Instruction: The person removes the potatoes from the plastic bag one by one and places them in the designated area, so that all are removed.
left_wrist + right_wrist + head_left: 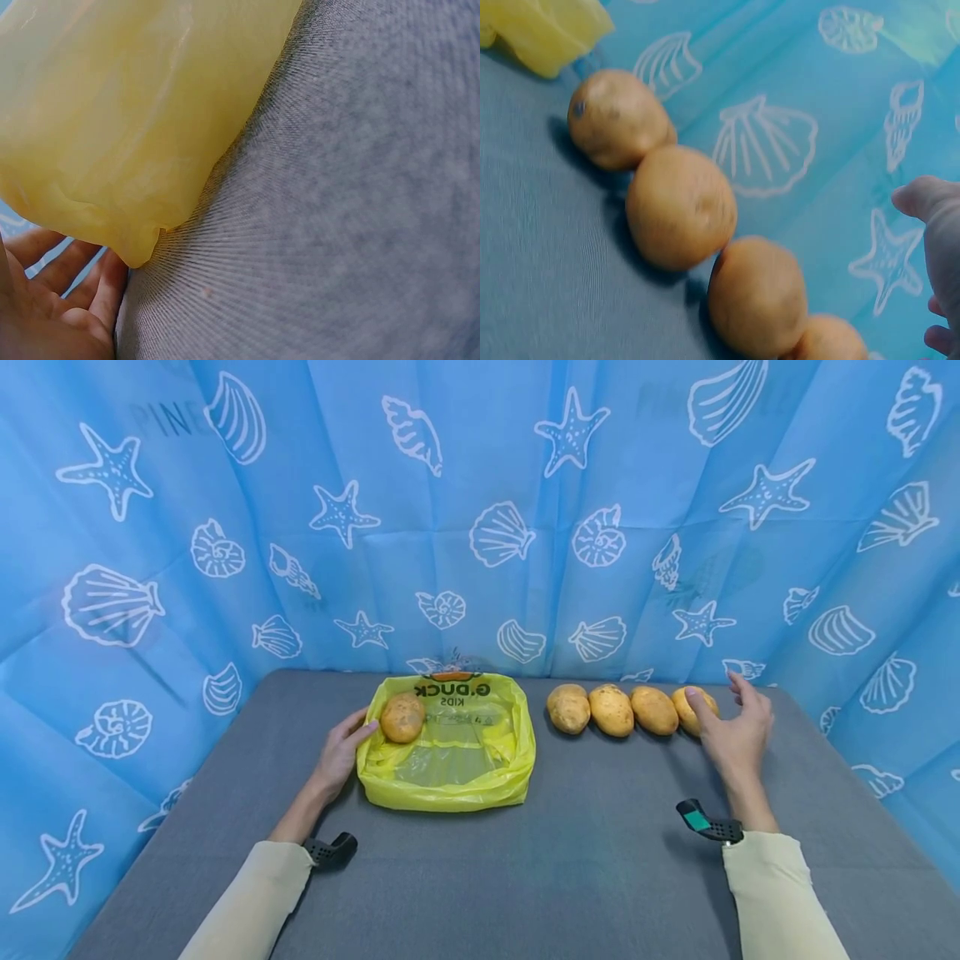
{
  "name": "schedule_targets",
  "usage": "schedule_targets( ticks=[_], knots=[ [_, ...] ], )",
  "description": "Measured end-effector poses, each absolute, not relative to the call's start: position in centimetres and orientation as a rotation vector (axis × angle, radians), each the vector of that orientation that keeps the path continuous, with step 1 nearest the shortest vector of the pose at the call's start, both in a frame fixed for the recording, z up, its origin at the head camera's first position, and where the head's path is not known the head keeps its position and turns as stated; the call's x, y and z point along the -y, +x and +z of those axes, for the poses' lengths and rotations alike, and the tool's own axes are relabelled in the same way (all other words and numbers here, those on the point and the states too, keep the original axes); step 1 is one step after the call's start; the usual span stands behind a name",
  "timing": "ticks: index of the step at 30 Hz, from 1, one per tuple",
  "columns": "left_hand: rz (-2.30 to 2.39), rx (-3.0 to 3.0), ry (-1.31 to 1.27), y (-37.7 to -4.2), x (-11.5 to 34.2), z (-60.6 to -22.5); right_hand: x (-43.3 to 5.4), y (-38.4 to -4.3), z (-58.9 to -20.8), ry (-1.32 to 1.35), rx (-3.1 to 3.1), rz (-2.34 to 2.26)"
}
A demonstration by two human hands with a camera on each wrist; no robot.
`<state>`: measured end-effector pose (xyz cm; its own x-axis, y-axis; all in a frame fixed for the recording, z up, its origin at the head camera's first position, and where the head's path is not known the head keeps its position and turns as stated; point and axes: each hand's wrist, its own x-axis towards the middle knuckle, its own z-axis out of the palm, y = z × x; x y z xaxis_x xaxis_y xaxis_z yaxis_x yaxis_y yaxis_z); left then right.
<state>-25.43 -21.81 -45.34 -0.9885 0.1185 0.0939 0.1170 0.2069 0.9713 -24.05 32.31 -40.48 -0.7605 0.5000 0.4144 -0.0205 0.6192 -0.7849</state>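
A yellow plastic bag (450, 797) stands with its mouth spread wide, and one potato (402, 718) lies inside at its left end. Beside that end is my left hand (339, 756), its fingers loosely extended against the bag's side and a fingertip at the rim. In the left wrist view the fingers (64, 266) are spread next to the bag (127, 135). My right hand (738, 727) hovers at the rightmost potato (684, 710) of a row, thumb and fingers held apart. In the right wrist view several potatoes (679, 208) line up left of the thumb.
More potatoes (611, 710) sit side by side right of the bag, near the back edge of the grey cloth-covered table (570, 868). A blue curtain (480, 468) with white shells and starfish hangs behind. Each wrist wears a black strap (720, 828).
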Motion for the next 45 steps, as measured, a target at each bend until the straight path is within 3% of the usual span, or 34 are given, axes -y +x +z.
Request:
schedule_targets(
  ticks=[12,45],
  knots=[
    [1.994,-2.410,0.249,-25.3,21.9,-45.5,-28.6,-23.0,-37.4,-0.064,2.260,1.097],
    [1.997,-2.425,0.260,-25.3,21.7,-45.5,-15.0,-22.7,-35.2,0.610,2.520,1.222]
  ],
)
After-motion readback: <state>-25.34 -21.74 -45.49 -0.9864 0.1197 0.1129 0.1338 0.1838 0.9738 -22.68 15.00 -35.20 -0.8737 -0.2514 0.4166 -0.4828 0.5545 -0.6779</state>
